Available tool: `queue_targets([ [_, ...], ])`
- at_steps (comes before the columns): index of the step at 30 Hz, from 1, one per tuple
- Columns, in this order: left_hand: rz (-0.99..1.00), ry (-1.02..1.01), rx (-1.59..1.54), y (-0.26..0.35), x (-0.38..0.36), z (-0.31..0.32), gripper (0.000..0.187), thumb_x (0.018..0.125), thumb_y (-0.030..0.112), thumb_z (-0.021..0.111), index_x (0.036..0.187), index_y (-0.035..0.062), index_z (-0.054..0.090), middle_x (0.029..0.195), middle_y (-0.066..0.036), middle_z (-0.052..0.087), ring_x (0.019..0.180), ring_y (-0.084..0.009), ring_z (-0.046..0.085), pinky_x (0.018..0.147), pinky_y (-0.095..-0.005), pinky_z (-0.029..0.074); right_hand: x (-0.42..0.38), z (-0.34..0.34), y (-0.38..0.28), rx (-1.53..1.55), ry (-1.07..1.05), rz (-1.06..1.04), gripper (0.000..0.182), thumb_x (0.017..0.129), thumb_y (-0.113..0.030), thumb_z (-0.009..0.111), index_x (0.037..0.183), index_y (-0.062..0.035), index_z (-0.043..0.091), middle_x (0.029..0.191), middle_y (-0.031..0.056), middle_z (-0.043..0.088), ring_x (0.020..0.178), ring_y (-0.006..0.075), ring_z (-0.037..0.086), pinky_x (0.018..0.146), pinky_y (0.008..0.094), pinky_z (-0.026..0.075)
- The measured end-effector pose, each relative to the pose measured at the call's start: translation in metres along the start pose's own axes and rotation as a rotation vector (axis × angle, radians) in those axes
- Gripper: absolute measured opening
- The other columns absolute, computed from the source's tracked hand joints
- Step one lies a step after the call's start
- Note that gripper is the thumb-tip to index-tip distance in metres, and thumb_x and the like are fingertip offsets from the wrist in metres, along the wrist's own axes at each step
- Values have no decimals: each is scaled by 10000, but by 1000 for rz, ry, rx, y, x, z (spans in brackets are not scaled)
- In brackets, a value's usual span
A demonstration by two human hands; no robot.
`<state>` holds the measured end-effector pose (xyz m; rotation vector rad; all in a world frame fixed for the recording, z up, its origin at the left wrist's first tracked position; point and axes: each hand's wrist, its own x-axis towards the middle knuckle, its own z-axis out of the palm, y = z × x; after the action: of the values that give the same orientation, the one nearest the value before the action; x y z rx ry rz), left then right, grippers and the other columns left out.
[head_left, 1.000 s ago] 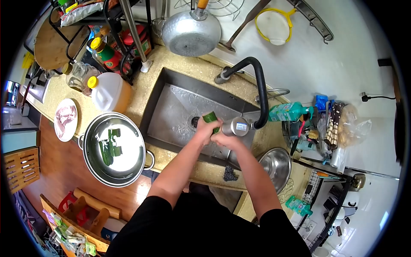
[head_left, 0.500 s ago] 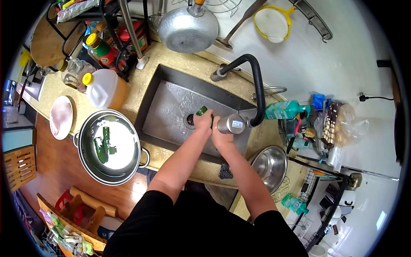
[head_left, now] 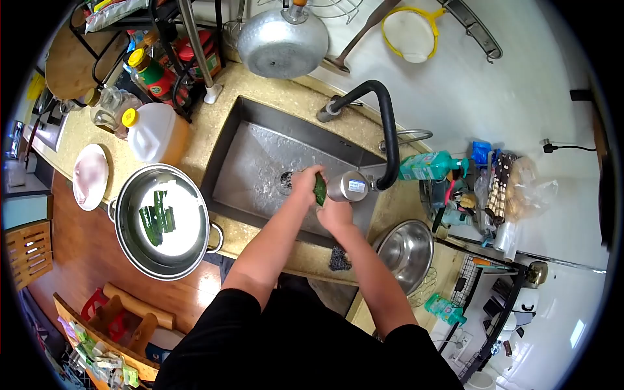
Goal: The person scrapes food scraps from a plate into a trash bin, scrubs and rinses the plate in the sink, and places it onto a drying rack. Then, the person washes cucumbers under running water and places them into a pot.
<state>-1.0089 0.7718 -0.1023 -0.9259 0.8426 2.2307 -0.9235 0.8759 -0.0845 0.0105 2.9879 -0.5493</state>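
Note:
Over the sink [head_left: 244,166], a green cucumber piece [head_left: 320,190] sits between my two hands under the faucet head [head_left: 348,187]. My left hand [head_left: 305,185] has its fingers closed around the cucumber's upper side. At its lower end, my right hand [head_left: 335,213] is closed on it too, partly covered by the faucet head. Water runs and splashes near the drain [head_left: 286,182]. Left of the sink, a steel pot [head_left: 132,195] holds several dark green cucumber pieces [head_left: 153,224].
A white plate [head_left: 90,177] and a yellow-capped jug [head_left: 153,135] stand left of the sink. To the right are a steel bowl [head_left: 409,250], a dark scrubber [head_left: 339,259] and a green soap bottle [head_left: 426,167]. The black curved faucet [head_left: 392,130] arches over the sink's right end.
The cucumber piece has turned and shifted right, showing more between my hands. My left hand has moved slightly. The whole view has shifted a little.

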Motion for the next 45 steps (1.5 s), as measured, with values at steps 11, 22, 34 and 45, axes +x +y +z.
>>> queue_targets([
  [11, 261, -57, 765, 25, -55, -28, 425, 805, 387, 801, 912, 3, 652, 728, -77, 648, 586, -135, 620, 537, -290, 523, 25, -13, 12, -212, -45, -47, 383, 749, -209, 678, 1130, -200, 640, 1054, 92, 658, 1046, 333, 608, 924, 469, 458],
  [22, 408, -158, 2011, 77, -138, -58, 265, 705, 197, 711, 936, 67, 713, 922, -143, 722, 833, -324, 711, 750, -400, 573, 22, -29, -69, 81, -179, -175, 154, 720, -160, 715, 755, -68, 596, 791, 200, 649, 822, 439, 630, 702, 498, 489],
  [34, 834, 562, 1428, 197, -298, -198, 403, 692, 250, 778, 992, 20, 640, 826, -195, 671, 774, -352, 679, 732, -438, 539, 17, -2, -246, 598, 213, -220, 173, 843, -173, 708, 947, -50, 646, 834, 109, 683, 739, 256, 658, 669, 371, 519],
  [45, 778, 670, 753, 189, -352, -295, 394, 757, 135, 784, 1067, -43, 619, 904, -107, 687, 813, -154, 650, 731, -308, 529, 29, 139, -403, 341, -378, -71, 817, 885, -357, 667, 1495, -44, 223, 1231, 296, 556, 1120, 428, 590, 969, 482, 469],
])
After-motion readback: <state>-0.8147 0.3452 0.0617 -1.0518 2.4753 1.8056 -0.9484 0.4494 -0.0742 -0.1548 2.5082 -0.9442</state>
